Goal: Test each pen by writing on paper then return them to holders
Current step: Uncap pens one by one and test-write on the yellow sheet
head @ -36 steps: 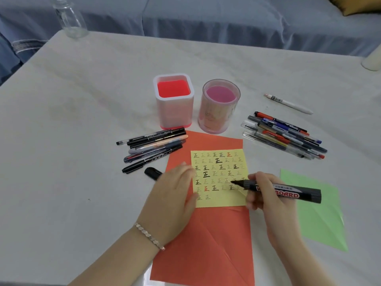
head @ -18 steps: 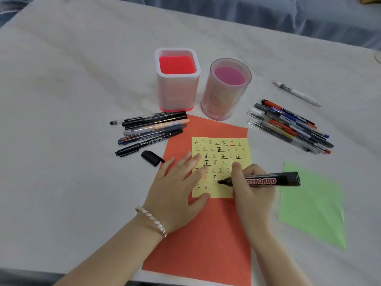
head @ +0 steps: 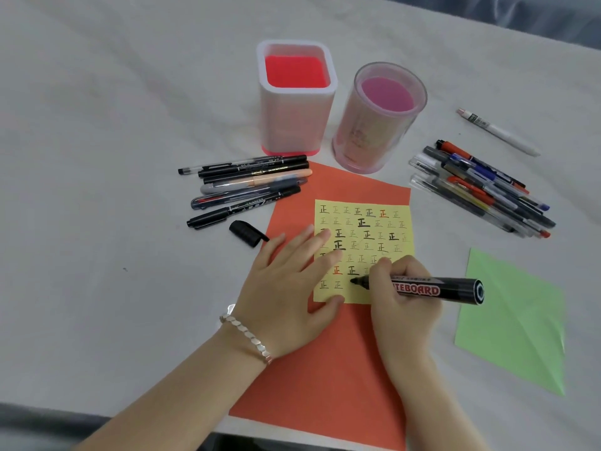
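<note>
1. Head view looks down on a white counter [head: 97, 190] where a yellow note sheet [head: 362, 252], covered with rows of small written characters, lies on an orange paper [head: 325, 369].
2. The left hand [head: 286, 294], with a bracelet [head: 247, 336] on its wrist, lies flat with straight fingers spread, pressing the left part of the yellow sheet.
3. The right hand [head: 400, 307] grips a black whiteboard marker [head: 435, 289] near its front end; the tip touches the lower part of the yellow sheet, and the barrel points right.
4. The marker's black cap [head: 247, 233] lies on the counter just left of the orange paper.
5. A white square holder with red inside [head: 296, 102] and a clear round pink holder [head: 380, 118] stand side by side behind the papers.
6. One group of dark pens [head: 247, 187] lies left of the orange paper, in front of the square holder.
7. A larger pile of mixed pens [head: 481, 190] lies to the right of the round holder, with a single white pen [head: 497, 131] apart behind it.
8. A green paper [head: 514, 320] lies at the right.
</note>
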